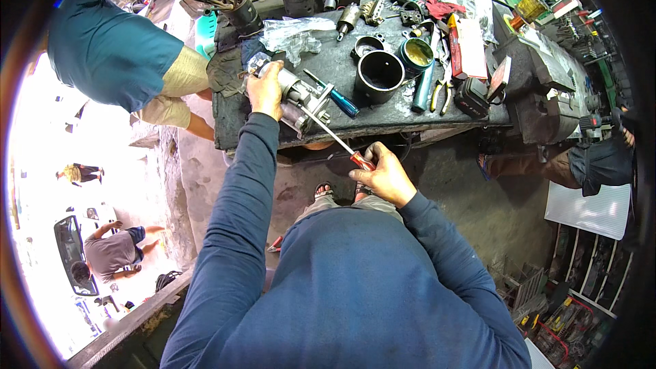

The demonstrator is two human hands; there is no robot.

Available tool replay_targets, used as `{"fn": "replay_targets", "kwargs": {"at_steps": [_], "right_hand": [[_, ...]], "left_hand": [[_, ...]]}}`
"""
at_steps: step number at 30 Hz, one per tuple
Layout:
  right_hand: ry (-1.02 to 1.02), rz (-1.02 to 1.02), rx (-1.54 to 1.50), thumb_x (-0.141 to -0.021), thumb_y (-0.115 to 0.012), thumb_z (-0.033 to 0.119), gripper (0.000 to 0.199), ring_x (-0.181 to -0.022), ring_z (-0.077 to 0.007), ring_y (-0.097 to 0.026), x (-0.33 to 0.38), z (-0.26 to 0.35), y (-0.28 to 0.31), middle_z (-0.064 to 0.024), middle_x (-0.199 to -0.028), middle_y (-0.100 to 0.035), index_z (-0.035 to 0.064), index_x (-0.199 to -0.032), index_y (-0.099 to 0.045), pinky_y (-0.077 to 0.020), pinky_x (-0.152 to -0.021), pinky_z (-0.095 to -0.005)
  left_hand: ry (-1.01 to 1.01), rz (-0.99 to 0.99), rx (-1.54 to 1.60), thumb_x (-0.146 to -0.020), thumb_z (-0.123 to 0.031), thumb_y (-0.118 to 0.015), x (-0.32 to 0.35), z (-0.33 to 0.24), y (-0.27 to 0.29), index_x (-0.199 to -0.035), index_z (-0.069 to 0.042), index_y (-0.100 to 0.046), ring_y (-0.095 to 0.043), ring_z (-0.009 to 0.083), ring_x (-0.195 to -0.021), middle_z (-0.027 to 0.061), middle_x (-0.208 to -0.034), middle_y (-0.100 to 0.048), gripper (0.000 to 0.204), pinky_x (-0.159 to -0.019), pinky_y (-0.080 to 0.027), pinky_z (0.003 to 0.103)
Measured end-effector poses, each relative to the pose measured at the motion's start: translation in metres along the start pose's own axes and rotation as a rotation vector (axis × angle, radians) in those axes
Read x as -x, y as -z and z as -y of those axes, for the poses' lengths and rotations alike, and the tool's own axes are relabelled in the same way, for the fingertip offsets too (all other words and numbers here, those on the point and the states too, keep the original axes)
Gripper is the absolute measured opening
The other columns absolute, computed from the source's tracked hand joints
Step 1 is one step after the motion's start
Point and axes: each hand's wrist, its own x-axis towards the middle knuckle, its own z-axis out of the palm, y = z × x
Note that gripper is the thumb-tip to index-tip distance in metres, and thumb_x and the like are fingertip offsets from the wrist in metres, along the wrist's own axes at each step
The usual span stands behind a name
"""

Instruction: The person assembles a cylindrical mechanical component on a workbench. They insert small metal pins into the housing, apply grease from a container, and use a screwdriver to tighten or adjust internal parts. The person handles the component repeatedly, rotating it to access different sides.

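Note:
My left hand [265,92] is wrapped round a silver metal starter motor [295,87] at the near left edge of the workbench. In my right hand [387,176], the fingers close on the red handle of a screwdriver [329,132]. Its long shaft slants up and left, and the tip meets the near side of the starter motor; the exact contact point is too small to make out. Just right of the motor lies a screwdriver with a blue handle [344,104]. Beyond that stands a black hollow cylinder [380,74].
On the dark workbench [321,44] are a grease tub [417,53], pliers [443,93], a red and white box [467,48] and clear plastic [295,35]. A bench vise [543,89] stands right. A person in a teal shirt [113,55] is close on the left.

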Motion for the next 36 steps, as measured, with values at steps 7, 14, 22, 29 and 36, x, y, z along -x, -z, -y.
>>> {"fn": "replay_targets", "kwargs": {"at_steps": [7, 14, 22, 29, 36], "right_hand": [[-0.167, 0.119, -0.243, -0.092, -0.078, 0.028, 0.034, -0.069, -0.0108, -0.055, -0.006, -0.004, -0.001, -0.0043, -0.081, -0.063, -0.0031, -0.096, -0.064, -0.049, -0.064, -0.0303], [-0.113, 0.117, -0.213, -0.094, -0.073, 0.018, 0.029, -0.059, -0.0078, -0.048, -0.008, -0.002, 0.005, -0.0009, -0.071, -0.057, -0.0029, -0.111, -0.062, -0.0461, -0.055, -0.0277], [0.184, -0.053, 0.092, -0.095, -0.072, 0.031, 0.032, -0.056, -0.0128, -0.054, -0.012, -0.006, 0.0, -0.0028, -0.074, -0.062, 0.0009, -0.103, -0.066, -0.0437, -0.051, -0.03], [0.151, 0.011, 0.146, -0.095, -0.072, 0.031, 0.034, -0.067, -0.0179, -0.06, -0.009, 0.006, 0.01, -0.0056, -0.079, -0.066, -0.0017, -0.102, -0.065, -0.0519, -0.067, -0.0348], [-0.267, 0.257, -0.339, -0.101, -0.066, 0.026, 0.027, -0.062, -0.0107, -0.053, -0.013, 0.003, 0.007, -0.0021, -0.076, -0.06, -0.0004, -0.106, -0.065, -0.0463, -0.057, -0.0271]], "left_hand": [[-0.003, -0.016, -0.009, -0.079, -0.011, -0.08, -0.003, 0.002, 0.001, -0.101, -0.004, -0.06, -0.06, 0.0158, -0.077, 0.0039, -0.089, -0.065, 0.031, -0.071, -0.049, 0.034], [-0.016, -0.007, 0.0, -0.079, -0.01, -0.081, 0.002, 0.0, -0.001, -0.104, -0.004, -0.059, -0.06, 0.0159, -0.077, 0.0046, -0.09, -0.064, 0.034, -0.071, -0.049, 0.035], [-0.025, -0.009, -0.007, -0.079, -0.01, -0.081, 0.002, 0.0, 0.0, -0.104, -0.004, -0.058, -0.062, 0.0161, -0.078, 0.0049, -0.09, -0.065, 0.034, -0.071, -0.05, 0.034], [-0.034, -0.008, 0.004, -0.08, -0.01, -0.08, 0.007, -0.002, -0.001, -0.099, -0.005, -0.061, -0.063, 0.0154, -0.077, 0.0041, -0.088, -0.066, 0.028, -0.07, -0.049, 0.034], [-0.032, -0.017, 0.018, -0.079, -0.009, -0.081, 0.005, -0.003, -0.003, -0.102, -0.005, -0.06, -0.061, 0.0153, -0.074, 0.004, -0.087, -0.066, 0.031, -0.068, -0.049, 0.033]]}}
